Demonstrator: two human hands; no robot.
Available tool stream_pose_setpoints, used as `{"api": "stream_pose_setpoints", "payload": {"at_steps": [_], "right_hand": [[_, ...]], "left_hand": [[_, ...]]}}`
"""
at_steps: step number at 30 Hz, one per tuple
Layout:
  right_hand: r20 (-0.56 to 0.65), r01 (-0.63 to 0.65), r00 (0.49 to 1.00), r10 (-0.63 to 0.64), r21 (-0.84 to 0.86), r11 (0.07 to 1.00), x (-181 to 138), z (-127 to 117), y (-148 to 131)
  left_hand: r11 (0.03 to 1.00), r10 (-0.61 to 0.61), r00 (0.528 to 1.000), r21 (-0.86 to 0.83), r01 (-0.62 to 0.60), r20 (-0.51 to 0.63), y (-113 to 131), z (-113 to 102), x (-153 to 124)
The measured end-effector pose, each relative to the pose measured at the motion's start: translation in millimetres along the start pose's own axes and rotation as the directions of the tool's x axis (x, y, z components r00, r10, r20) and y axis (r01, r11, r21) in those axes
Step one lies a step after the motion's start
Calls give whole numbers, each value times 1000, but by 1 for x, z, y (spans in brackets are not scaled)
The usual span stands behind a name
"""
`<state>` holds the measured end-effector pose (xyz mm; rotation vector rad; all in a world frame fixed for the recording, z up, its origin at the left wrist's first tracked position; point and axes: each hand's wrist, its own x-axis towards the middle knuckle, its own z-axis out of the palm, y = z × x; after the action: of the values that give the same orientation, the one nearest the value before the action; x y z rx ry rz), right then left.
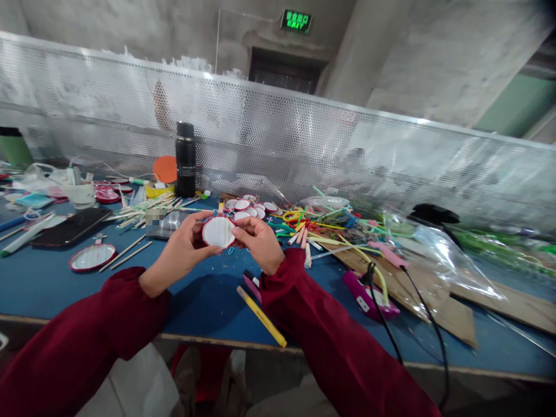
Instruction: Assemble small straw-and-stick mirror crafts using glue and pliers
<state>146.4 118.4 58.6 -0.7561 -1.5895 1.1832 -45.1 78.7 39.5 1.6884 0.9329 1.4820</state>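
Above the middle of the blue table, a small round red-rimmed mirror [218, 233] is held up with its pale face toward me. My left hand [185, 243] grips its left side, with the thumb along the lower edge and a finger over the top. The right side is pinched by my right hand [259, 238], its thumb at the rim. Behind the hands lies a pile of similar small round mirrors [249, 205]. A yellow marker [262, 317] lies near my right forearm, with dark and pink pens partly under the sleeve.
A larger red-rimmed mirror [92, 257], a black phone [72, 227] and wooden sticks [131, 255] lie left. A black bottle [185, 159] stands before the perforated metal panel [278, 127]. Toward the right are a pink glue gun [388, 253], a purple box [369, 298], cardboard and cables.
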Motion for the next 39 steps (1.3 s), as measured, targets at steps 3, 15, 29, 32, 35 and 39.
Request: {"api": "stream_pose_setpoints", "payload": {"at_steps": [3,15,29,32,35,39], "right_hand": [[6,-6,1000,6,-13,1000,0,0,2],[38,-1,999,3,-64,998,1,0,13],[64,-5,998,8,-43,999,-1,5,13],[71,-9,997,12,-38,999,-2,6,13],[76,-15,997,18,-39,999,-3,8,15],[81,-17,997,21,-46,999,-3,9,15]], "left_hand": [[1000,-24,1000,13,24,-14,0,0,0],[990,-37,996,135,48,-80,0,-6,2],[996,-47,988,71,58,-149,-1,-5,3],[996,-46,987,73,58,-156,-2,-6,3],[994,-46,986,89,61,-162,-4,-7,4],[988,-46,985,137,70,-166,-6,-9,4]]}}
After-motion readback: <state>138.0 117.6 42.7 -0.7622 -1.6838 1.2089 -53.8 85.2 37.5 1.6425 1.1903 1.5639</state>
